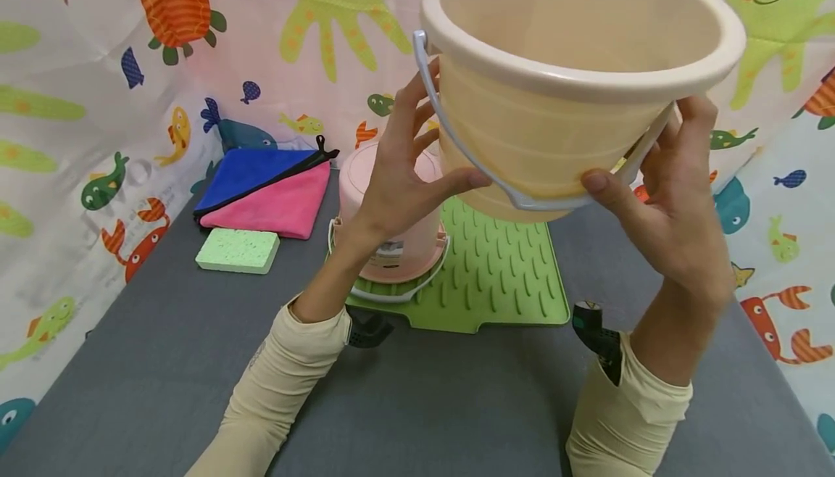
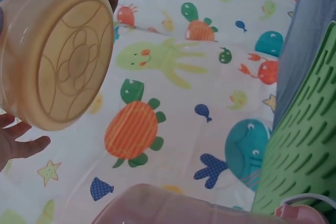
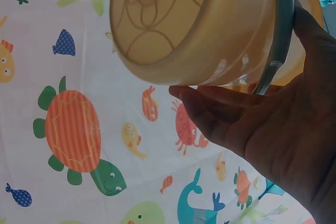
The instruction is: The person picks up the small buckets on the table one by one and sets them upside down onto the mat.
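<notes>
A cream-yellow bucket is held up in the air over the mat, its open mouth tilted toward the head camera. My left hand grips its left side, thumb near the grey handle. From the right, my right hand holds the bucket with fingers under the rim and thumb on the wall. Both wrist views show the bucket's underside with a moulded flower pattern. Below and left, a pink bucket stands upside down, partly hidden by my left hand and forearm.
A green ridged drying mat lies on the grey table under the pink bucket. Folded blue and pink cloths and a pale green sponge lie at the left. A sea-animal curtain surrounds the table's back and sides.
</notes>
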Motion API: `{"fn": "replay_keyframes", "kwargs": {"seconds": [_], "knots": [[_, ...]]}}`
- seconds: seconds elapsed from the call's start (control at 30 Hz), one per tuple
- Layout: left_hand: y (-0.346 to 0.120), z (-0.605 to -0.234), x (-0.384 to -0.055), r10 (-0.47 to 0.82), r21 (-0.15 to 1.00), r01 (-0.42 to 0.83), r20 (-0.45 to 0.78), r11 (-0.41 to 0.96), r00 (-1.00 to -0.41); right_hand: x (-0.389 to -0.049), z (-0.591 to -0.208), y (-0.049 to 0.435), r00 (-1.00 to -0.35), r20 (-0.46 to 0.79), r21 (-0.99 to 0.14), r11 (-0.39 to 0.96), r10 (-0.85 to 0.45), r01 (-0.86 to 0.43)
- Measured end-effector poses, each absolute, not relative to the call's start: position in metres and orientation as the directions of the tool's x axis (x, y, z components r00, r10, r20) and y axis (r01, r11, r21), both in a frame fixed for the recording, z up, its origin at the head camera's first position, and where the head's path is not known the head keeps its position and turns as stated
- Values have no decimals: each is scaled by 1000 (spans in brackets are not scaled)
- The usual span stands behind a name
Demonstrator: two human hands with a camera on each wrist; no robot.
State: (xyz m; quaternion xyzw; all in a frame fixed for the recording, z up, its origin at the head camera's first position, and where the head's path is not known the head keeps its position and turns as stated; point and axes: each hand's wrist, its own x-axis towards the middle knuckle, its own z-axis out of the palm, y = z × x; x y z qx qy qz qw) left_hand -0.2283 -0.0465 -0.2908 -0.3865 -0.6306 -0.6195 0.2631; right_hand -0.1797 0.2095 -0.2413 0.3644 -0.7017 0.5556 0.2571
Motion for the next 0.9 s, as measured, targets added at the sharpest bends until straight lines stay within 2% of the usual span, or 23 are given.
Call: {"fn": "replay_keyframes", "kwargs": {"seconds": [0.1, 0.27, 0.37, 0.47, 0.53, 0.63, 0.77, 0.9], "knots": [[-44, -292, -227, 176, 604, 795, 790, -53, -588, -178, -239, 210, -600, 771, -584, 139, -211, -799], [-39, -297, -224, 197, 671, 740, 733, -56, -650, -175, -239, 212, -612, 765, -560, 261, -200, -786], [-35, -298, -222, 211, 716, 697, 688, -45, -694, -173, -240, 219, -642, 736, -580, 291, -213, -761], [-31, -297, -221, 233, 762, 647, 633, -23, -738, -169, -242, 231, -682, 692, -638, 243, -235, -731], [-30, -296, -220, 254, 800, 599, 583, -17, -772, -163, -242, 239, -704, 662, -655, 260, -256, -710], [-31, -294, -221, 280, 854, 518, 490, 33, -826, -153, -241, 249, -718, 626, -615, 373, -304, -695], [-35, -293, -224, 330, 897, 423, 365, 125, -871, -140, -236, 255, -734, 561, -457, 596, -383, -660], [-39, -295, -224, 396, 921, 346, 254, 181, -882, -135, -237, 258, -738, 517, -387, 651, -433, -653]]}}
